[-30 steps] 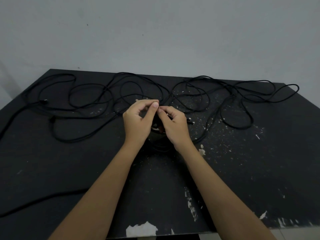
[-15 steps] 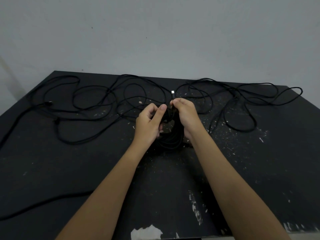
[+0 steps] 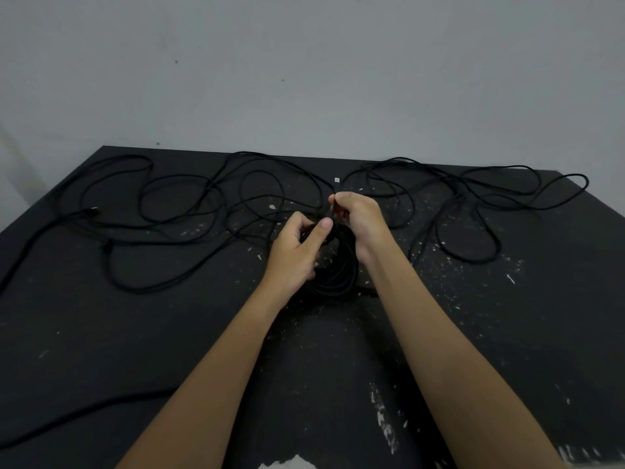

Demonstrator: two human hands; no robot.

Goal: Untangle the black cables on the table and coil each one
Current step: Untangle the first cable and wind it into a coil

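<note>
Mostly, left hand and right hand cover the gripped coil.

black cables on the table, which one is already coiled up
The black cable wound into tight loops, held between the left hand and the right hand. The other black cables lie loose and sprawled on either side.

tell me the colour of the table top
The table top is matte black, speckled with pale chips and scuffs. The head view, the only one, shows it.
</note>
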